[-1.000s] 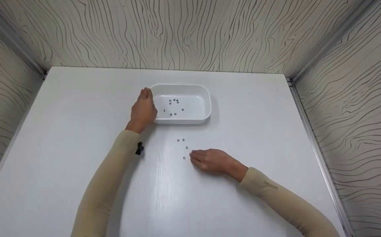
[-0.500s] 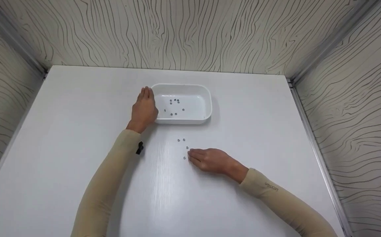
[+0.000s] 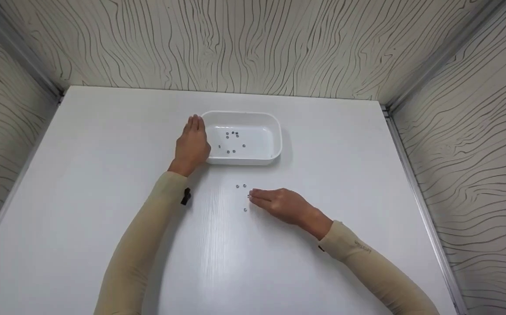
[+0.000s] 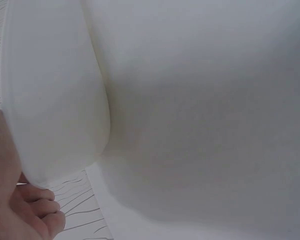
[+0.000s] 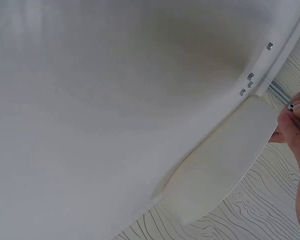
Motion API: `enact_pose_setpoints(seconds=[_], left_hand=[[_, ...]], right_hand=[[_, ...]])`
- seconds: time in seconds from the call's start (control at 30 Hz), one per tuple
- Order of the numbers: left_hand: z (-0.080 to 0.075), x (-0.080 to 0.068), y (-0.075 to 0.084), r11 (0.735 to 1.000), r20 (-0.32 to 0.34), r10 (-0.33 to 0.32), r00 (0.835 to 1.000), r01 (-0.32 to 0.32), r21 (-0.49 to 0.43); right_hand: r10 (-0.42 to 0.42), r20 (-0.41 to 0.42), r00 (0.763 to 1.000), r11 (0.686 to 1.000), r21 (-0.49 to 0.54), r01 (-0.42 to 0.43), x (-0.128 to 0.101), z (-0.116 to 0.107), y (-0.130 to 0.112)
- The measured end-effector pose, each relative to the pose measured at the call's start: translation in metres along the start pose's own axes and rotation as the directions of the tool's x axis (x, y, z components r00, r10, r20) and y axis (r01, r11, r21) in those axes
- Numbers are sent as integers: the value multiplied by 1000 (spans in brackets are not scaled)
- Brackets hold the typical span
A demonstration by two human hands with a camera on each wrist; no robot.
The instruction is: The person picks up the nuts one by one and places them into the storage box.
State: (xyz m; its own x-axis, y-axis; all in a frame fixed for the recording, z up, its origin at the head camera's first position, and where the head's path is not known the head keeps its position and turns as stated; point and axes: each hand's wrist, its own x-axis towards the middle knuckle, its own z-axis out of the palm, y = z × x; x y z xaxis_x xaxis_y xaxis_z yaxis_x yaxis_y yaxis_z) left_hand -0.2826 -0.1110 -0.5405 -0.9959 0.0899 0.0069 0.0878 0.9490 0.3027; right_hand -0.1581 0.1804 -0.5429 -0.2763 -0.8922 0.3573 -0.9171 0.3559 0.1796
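In the head view a white plastic tray [image 3: 244,162] holds several small metal nuts [image 3: 243,145]. My left hand [image 3: 191,146] grips its left end; the left wrist view shows curled fingers [image 4: 42,205] at the corner of the rim. My right hand [image 3: 285,205] is low over the table in front of the tray, beside several loose nuts [image 3: 245,210]. One of these, a nut [image 3: 249,196], lies right at its fingertips. In the right wrist view the thumb and finger pinch a small nut [image 5: 291,107], while the loose nuts [image 5: 250,76] lie apart on the table.
The white table [image 3: 349,175] is bordered by pale panels [image 3: 244,48] with dark wavy lines at the back and sides. Metal rails [image 3: 423,192] run along its side edges. A small black piece [image 3: 186,196] sits at the left sleeve cuff.
My right hand has shifted slightly left and away from the body, its fingertips now at the nearest loose nut. The left hand and the tray stay put.
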Motion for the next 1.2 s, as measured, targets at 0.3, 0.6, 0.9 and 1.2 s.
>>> enact_pose_setpoints(seconds=[0.3, 0.6, 0.9, 1.2], left_hand=[[1, 1, 1, 1000, 7, -28, 1000, 28, -12], [1, 1, 1, 1000, 11, -27, 1000, 28, -14], [1, 0, 0, 999, 17, -20, 1000, 20, -35], [1, 1, -1, 999, 19, -25, 999, 26, -46]], right_hand=[[147, -133, 980, 970, 215, -116, 15, -8, 6], [452, -132, 882, 798, 501, -334, 30, -18, 15], [752, 15, 659, 385, 801, -458, 40, -30, 34], [843, 128, 522, 168, 859, -483, 50, -27, 60]])
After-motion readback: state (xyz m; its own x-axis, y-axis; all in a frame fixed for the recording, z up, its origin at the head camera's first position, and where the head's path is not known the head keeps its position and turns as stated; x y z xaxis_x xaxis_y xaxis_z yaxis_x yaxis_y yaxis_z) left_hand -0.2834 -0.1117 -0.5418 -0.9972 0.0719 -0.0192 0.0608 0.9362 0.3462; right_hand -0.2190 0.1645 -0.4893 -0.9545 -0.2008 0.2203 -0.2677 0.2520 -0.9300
